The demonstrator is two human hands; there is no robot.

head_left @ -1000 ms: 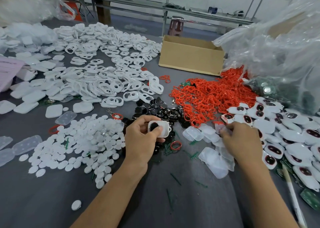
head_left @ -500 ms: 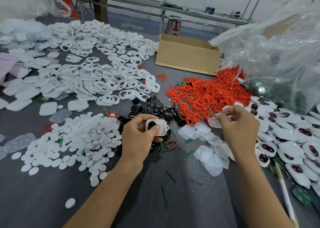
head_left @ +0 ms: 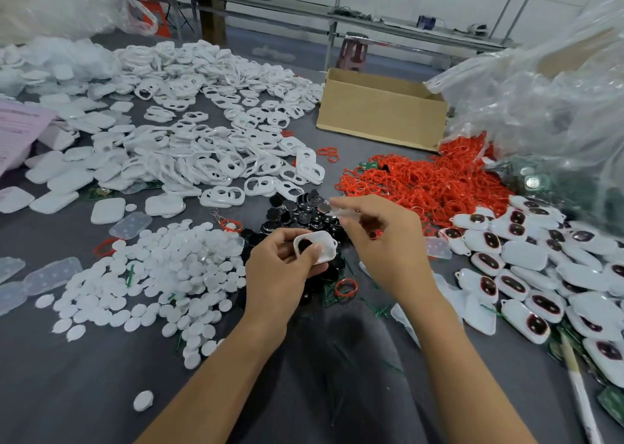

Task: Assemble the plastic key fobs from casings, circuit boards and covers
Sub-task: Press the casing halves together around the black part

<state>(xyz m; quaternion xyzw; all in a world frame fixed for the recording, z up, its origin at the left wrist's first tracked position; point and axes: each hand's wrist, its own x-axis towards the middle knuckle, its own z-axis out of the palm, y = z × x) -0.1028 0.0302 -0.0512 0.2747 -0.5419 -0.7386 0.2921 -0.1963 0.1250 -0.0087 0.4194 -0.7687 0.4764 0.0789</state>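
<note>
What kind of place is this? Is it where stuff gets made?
Most likely a small factory or assembly workshop. The grey table holds big piles of identical white casings and red rings, with a cardboard box beside them.

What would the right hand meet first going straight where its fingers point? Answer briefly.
The right hand, pinching a clear cover, points forward-left. First in that line is likely the pile of dark round parts; the hand seems raised above the table, so it might pass over them.
</note>
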